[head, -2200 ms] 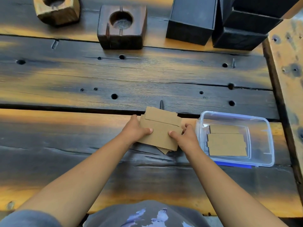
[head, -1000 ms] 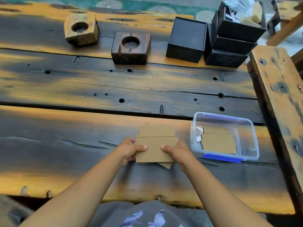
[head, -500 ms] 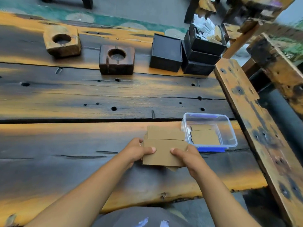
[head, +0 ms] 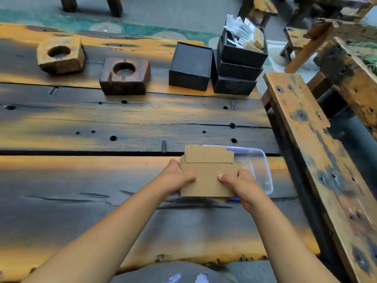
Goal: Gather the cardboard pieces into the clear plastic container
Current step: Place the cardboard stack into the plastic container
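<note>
A stack of brown cardboard pieces [head: 206,176] is held flat between both hands, just above the table. My left hand [head: 176,177] grips its left edge, thumb on top. My right hand [head: 237,183] grips its right edge the same way. The stack's right part overlaps the left half of the clear plastic container [head: 263,170], which sits on the table near its right edge with a blue lid under it. The container's inside is mostly hidden behind the cardboard.
Two wooden blocks with round hollows [head: 61,55] [head: 124,75] stand at the far side. Black boxes [head: 190,66], one stack holding paper scraps [head: 241,58], stand at the far right. A wooden bench [head: 318,152] runs along the table's right edge.
Both hands have carried the cardboard stack to the right, from beside the container to partly over its left half. The camera has tilted up and shows more of the surroundings.
</note>
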The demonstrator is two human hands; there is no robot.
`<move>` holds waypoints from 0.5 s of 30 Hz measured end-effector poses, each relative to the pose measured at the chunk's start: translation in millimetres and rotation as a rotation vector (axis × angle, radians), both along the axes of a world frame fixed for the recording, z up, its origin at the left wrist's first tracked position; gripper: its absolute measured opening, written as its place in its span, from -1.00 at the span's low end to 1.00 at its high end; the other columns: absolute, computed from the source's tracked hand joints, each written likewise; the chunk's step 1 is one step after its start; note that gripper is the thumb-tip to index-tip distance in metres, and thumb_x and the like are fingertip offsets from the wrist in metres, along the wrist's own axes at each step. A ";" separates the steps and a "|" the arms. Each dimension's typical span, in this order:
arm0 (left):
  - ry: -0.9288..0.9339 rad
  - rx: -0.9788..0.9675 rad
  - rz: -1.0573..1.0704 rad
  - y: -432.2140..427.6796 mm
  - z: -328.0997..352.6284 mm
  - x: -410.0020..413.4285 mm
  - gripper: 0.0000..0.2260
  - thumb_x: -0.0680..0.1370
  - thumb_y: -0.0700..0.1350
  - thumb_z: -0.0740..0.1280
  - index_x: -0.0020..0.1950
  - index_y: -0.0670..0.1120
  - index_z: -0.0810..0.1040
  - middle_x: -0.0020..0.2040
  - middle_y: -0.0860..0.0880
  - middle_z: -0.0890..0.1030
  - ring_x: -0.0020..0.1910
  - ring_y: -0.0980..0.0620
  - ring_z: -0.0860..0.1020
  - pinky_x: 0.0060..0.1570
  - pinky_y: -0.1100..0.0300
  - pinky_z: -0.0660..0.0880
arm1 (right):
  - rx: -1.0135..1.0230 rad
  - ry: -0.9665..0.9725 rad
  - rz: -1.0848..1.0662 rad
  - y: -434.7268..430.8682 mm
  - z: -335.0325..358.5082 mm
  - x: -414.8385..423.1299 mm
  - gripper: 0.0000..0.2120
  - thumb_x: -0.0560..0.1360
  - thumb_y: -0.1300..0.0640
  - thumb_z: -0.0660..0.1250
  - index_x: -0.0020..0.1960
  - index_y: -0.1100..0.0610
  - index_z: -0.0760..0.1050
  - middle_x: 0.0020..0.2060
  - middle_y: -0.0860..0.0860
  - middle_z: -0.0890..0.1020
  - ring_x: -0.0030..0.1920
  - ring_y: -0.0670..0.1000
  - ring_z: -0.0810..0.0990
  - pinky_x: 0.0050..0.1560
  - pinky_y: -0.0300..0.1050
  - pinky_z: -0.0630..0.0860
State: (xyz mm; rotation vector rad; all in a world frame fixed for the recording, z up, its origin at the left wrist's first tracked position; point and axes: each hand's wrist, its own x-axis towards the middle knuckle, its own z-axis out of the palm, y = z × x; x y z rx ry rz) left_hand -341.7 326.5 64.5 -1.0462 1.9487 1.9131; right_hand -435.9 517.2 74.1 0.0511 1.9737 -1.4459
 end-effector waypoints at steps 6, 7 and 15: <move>0.020 -0.008 -0.029 49.2 1.4 -73.5 -0.57 0.38 -0.12 0.43 0.22 -0.12 0.46 0.12 -0.12 0.62 0.07 -0.07 0.61 -0.03 0.02 0.59 | -0.008 -0.013 0.025 52.2 -4.9 -73.9 -0.79 0.45 0.18 0.43 0.08 0.08 0.56 0.00 0.03 0.70 0.01 0.04 0.67 -0.07 -0.07 0.59; 0.017 -0.005 -0.018 56.7 -0.3 -85.4 -0.55 0.37 -0.11 0.44 0.23 -0.10 0.45 0.12 -0.11 0.62 0.07 -0.07 0.61 -0.05 0.04 0.58 | -0.013 -0.017 0.032 59.4 -6.2 -87.9 -0.81 0.45 0.19 0.42 0.05 0.07 0.56 -0.01 0.01 0.70 0.00 0.03 0.67 -0.09 -0.10 0.58; -0.072 -0.034 0.014 77.9 -23.8 -107.2 -0.57 0.42 -0.18 0.46 0.26 -0.13 0.47 0.14 -0.12 0.63 0.09 -0.10 0.61 -0.06 0.05 0.58 | 0.038 -0.069 0.113 67.7 -31.4 -123.6 -0.76 0.43 0.25 0.43 -0.02 -0.02 0.50 -0.04 -0.03 0.68 -0.09 -0.06 0.65 -0.27 -0.22 0.53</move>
